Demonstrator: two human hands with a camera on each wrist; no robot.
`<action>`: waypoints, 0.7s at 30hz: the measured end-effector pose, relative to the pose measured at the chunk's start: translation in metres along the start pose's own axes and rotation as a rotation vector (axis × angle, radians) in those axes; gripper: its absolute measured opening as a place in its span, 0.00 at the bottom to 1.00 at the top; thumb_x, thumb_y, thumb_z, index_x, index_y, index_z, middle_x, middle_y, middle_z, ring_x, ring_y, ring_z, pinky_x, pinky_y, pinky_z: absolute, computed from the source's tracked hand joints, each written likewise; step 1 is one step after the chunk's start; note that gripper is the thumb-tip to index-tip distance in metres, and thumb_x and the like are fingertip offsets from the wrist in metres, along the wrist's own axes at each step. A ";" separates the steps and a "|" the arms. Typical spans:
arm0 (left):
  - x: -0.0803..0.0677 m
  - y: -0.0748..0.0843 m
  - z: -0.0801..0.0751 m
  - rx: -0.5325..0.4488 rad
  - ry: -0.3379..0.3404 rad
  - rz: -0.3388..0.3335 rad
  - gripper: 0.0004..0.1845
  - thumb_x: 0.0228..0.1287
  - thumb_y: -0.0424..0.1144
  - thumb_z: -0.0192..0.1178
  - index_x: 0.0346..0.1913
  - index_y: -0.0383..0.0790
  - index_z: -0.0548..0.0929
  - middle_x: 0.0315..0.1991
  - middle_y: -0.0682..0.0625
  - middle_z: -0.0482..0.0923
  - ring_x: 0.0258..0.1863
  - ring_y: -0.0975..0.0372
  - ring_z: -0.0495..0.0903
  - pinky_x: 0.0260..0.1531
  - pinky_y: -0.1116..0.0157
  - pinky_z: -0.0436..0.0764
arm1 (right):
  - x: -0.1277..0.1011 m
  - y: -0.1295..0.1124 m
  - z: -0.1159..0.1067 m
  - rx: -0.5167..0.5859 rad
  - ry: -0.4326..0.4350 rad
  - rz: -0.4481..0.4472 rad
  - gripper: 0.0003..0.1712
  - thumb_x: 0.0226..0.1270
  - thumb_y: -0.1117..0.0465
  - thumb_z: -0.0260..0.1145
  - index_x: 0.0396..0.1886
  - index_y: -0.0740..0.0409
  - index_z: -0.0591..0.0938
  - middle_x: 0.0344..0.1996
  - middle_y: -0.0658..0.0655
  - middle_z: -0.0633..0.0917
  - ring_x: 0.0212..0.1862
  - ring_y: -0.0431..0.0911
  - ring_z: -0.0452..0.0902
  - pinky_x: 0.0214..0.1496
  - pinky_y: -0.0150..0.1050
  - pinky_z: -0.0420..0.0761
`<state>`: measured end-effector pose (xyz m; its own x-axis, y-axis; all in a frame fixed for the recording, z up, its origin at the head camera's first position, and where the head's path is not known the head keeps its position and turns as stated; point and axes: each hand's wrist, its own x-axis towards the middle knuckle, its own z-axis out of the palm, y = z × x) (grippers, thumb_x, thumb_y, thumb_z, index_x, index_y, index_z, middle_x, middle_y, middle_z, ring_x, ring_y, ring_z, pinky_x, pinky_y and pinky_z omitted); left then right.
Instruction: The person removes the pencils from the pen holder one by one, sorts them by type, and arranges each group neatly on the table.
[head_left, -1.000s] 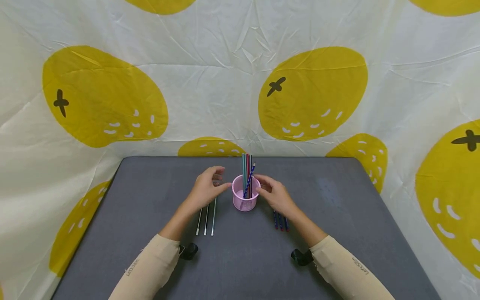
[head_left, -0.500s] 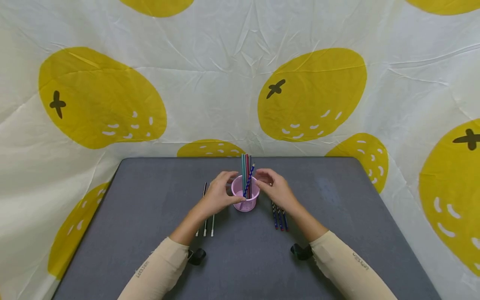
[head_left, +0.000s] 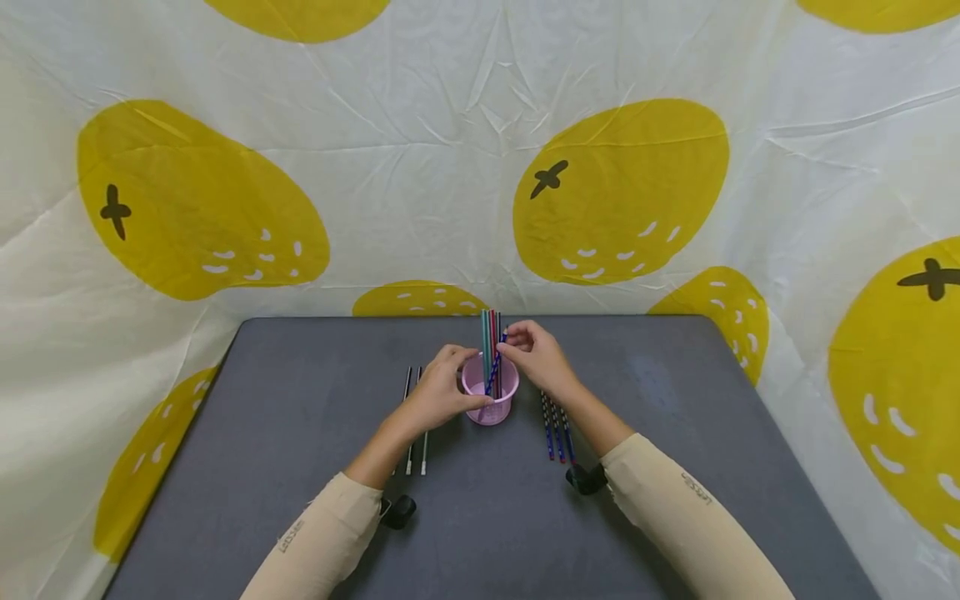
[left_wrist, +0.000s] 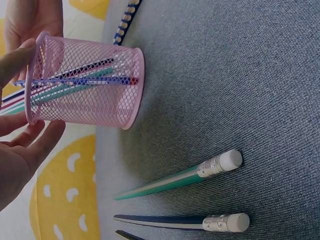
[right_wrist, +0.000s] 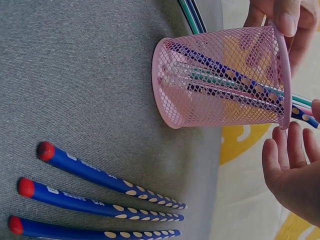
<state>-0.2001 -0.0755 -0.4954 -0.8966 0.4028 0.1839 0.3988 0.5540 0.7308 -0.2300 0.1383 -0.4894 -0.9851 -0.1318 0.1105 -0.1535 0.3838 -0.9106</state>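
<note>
A pink mesh pencil cup point(head_left: 489, 412) stands upright on the table, holding several striped pencils point(head_left: 486, 333) and one blue pencil with pale spots point(head_left: 494, 371) that leans. My left hand point(head_left: 438, 392) grips the cup's rim, its thumb on the near side and fingers on the far side. At the upper end of the leaning blue pencil, the thumb and fingers of my right hand point(head_left: 542, 360) pinch it; its red end point(left_wrist: 132, 80) is low inside the cup, seen through the mesh in the left wrist view.
Left of the cup lie three striped pencils with white erasers, among them a green one point(left_wrist: 175, 181) and a navy one point(left_wrist: 175, 221). Three blue spotted pencils point(right_wrist: 100, 175) with red ends lie to the right. A fruit-print cloth point(head_left: 420, 208) hangs behind the grey table point(head_left: 300, 400).
My left hand has moved right and taken hold of the cup's rim. The right hand has left the rim's right side and risen to the blue pencil's upper end.
</note>
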 end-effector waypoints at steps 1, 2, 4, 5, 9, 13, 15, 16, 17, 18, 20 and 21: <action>0.000 0.000 0.000 0.003 0.000 -0.001 0.45 0.47 0.43 0.84 0.67 0.29 0.76 0.58 0.38 0.75 0.55 0.42 0.79 0.55 0.50 0.82 | 0.001 0.000 0.001 -0.005 0.004 -0.003 0.19 0.70 0.62 0.71 0.55 0.66 0.79 0.45 0.65 0.86 0.44 0.50 0.83 0.45 0.31 0.83; 0.000 0.000 0.000 0.005 0.000 -0.001 0.45 0.47 0.43 0.84 0.67 0.29 0.76 0.57 0.39 0.75 0.55 0.43 0.79 0.55 0.51 0.82 | 0.002 0.000 0.001 -0.005 0.007 -0.008 0.18 0.70 0.63 0.71 0.54 0.67 0.80 0.44 0.65 0.86 0.43 0.50 0.83 0.44 0.30 0.83; 0.000 0.000 0.000 0.003 -0.003 -0.009 0.45 0.47 0.43 0.84 0.67 0.29 0.76 0.57 0.38 0.75 0.54 0.43 0.79 0.53 0.51 0.83 | 0.003 0.001 0.002 -0.013 0.011 -0.021 0.16 0.69 0.64 0.71 0.52 0.68 0.81 0.42 0.65 0.86 0.41 0.49 0.82 0.42 0.28 0.81; 0.000 0.000 0.000 0.004 -0.007 -0.015 0.45 0.48 0.44 0.84 0.68 0.29 0.76 0.57 0.39 0.75 0.53 0.45 0.79 0.52 0.52 0.83 | 0.003 0.001 0.003 -0.016 0.013 -0.027 0.16 0.69 0.64 0.72 0.51 0.68 0.81 0.42 0.65 0.86 0.40 0.49 0.82 0.41 0.27 0.81; 0.000 0.000 -0.001 0.006 -0.020 -0.032 0.45 0.48 0.45 0.83 0.68 0.30 0.75 0.57 0.39 0.75 0.52 0.47 0.79 0.51 0.54 0.83 | 0.003 0.003 0.004 -0.015 0.026 -0.045 0.14 0.68 0.65 0.72 0.49 0.68 0.82 0.39 0.64 0.86 0.37 0.46 0.81 0.38 0.27 0.80; 0.001 0.000 0.000 0.005 -0.024 -0.026 0.46 0.48 0.44 0.83 0.68 0.28 0.75 0.57 0.39 0.75 0.53 0.43 0.79 0.52 0.52 0.83 | 0.003 0.002 0.002 -0.008 0.041 -0.051 0.12 0.68 0.66 0.71 0.47 0.68 0.82 0.39 0.64 0.87 0.35 0.42 0.79 0.38 0.27 0.80; 0.001 0.001 0.000 0.005 -0.023 -0.023 0.46 0.48 0.44 0.84 0.68 0.28 0.75 0.57 0.39 0.76 0.54 0.43 0.79 0.52 0.52 0.83 | 0.002 0.000 -0.001 -0.001 0.048 -0.051 0.12 0.68 0.66 0.71 0.47 0.68 0.82 0.38 0.64 0.86 0.35 0.40 0.79 0.38 0.26 0.80; 0.001 0.001 0.000 0.004 -0.022 -0.023 0.45 0.48 0.44 0.83 0.68 0.28 0.75 0.57 0.39 0.76 0.54 0.43 0.79 0.52 0.52 0.83 | 0.001 -0.002 -0.003 0.004 0.051 -0.051 0.11 0.69 0.67 0.71 0.47 0.68 0.82 0.39 0.65 0.86 0.35 0.41 0.79 0.38 0.26 0.79; 0.001 0.001 0.000 0.005 -0.020 -0.024 0.45 0.48 0.44 0.84 0.68 0.28 0.75 0.57 0.39 0.76 0.54 0.43 0.79 0.52 0.52 0.83 | 0.001 -0.006 -0.005 0.013 0.053 -0.053 0.11 0.69 0.67 0.71 0.47 0.68 0.82 0.39 0.65 0.86 0.36 0.41 0.79 0.39 0.26 0.79; 0.001 0.001 0.000 0.004 -0.018 -0.025 0.45 0.48 0.44 0.84 0.68 0.29 0.75 0.57 0.39 0.76 0.54 0.43 0.79 0.52 0.52 0.83 | 0.000 -0.009 -0.008 0.020 0.055 -0.058 0.11 0.69 0.67 0.70 0.47 0.68 0.82 0.39 0.65 0.86 0.36 0.40 0.79 0.39 0.26 0.78; 0.001 0.001 0.000 0.005 -0.018 -0.031 0.45 0.47 0.44 0.84 0.68 0.29 0.76 0.57 0.38 0.76 0.53 0.45 0.80 0.52 0.52 0.83 | -0.001 -0.017 -0.013 0.047 0.058 -0.066 0.11 0.69 0.68 0.70 0.47 0.69 0.81 0.39 0.66 0.85 0.36 0.40 0.79 0.39 0.25 0.79; 0.001 0.001 0.000 0.006 -0.018 -0.033 0.45 0.47 0.45 0.84 0.68 0.29 0.76 0.57 0.38 0.76 0.53 0.45 0.80 0.51 0.53 0.83 | -0.001 -0.020 -0.016 0.064 0.057 -0.073 0.11 0.70 0.69 0.69 0.47 0.71 0.81 0.39 0.66 0.85 0.36 0.39 0.79 0.40 0.25 0.80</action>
<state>-0.2010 -0.0745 -0.4944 -0.9058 0.3970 0.1480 0.3701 0.5713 0.7326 -0.2273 0.1454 -0.4646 -0.9745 -0.1040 0.1986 -0.2217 0.3153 -0.9227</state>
